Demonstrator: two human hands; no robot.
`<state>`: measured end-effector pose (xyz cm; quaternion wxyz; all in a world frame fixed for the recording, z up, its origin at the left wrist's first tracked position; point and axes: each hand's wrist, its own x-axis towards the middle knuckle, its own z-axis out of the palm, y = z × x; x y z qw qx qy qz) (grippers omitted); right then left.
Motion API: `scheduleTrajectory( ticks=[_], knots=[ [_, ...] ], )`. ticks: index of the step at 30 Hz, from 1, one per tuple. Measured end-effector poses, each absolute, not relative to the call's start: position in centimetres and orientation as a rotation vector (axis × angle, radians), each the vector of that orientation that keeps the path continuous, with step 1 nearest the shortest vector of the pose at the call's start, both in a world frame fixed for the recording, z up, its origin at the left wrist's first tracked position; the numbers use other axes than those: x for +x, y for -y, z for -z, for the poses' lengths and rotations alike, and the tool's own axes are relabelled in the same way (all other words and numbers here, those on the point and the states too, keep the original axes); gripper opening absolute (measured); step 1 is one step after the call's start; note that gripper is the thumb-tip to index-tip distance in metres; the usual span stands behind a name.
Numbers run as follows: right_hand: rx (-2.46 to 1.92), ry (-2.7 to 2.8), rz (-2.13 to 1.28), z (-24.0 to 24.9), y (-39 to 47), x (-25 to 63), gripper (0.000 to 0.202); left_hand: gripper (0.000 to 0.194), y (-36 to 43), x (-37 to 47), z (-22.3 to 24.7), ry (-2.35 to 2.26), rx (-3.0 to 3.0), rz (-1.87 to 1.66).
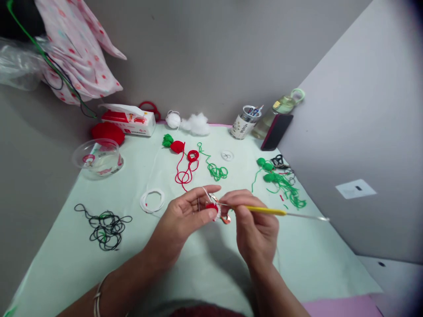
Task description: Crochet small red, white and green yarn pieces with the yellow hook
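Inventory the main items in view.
crochet piece: 1, red-white, left hand
hook: 1, yellow, right hand
small tool: 1, orange, between hands
cord coil: 1, white, centre-left
cord tangle: 1, black, left
tub: 1, clear, left
bundle: 1, red, back-left
tissue box: 1, red-white, back-left
yarn ball: 1, white, back
stuffing: 1, white, back
stuffed piece: 1, red-green, centre
loose yarn: 2, red, green, centre
disc: 1, white, centre
pen can: 1, silver-white, back-right
bottle: 1, green, back-right
phone: 1, black, right
balls: 3, green, right
cloth: 1, pink, upper-left
tabletop: 1, pale green, below
left hand: 1, bare, centre
right hand: 1, bare, centre-right
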<state>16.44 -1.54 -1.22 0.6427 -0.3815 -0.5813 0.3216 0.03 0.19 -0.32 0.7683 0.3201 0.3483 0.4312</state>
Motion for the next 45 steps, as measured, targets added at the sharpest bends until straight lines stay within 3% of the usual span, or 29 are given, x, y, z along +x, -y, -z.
scheduleTrajectory(
  ticks=[4, 10, 18, 26, 37, 45],
  knots=[
    [-0.929, 1.457, -0.570, 1.5, 1.8, 16.1, 0.026, 0.037, 0.1, 0.4, 0.3, -0.765, 0.719, -0.968],
    [-1.023, 1.783, -0.052, 2.3, 2.6, 16.3, 0.037, 0.041, -0.4, 0.8, 0.5, -0.681, 0.480, -0.910],
    [-0.912, 1.267, -0.818, 1.6, 1.2, 16.7, 0.019, 0.027, -0.8, 0.1, 0.4, -0.756, 0.602, -0.929],
    [-0.934, 1.236, -0.879, 2.0, 1.3, 16.4, 0.016, 0.047, -0.4, 0.5, -0.1, -0.869, 0.764, -1.005],
    [-0.842, 0.961, -1.212, 1.5, 0.4, 16.4, 0.014, 0.035, -0.5, 0.4, -0.4, -0.766, 0.590, -0.920],
    [-0.855, 0.948, -1.200, 1.7, 0.4, 16.4, 0.016, 0.027, -0.6, 0.5, 0.0, -0.754, 0.646, -0.942]
  ],
)
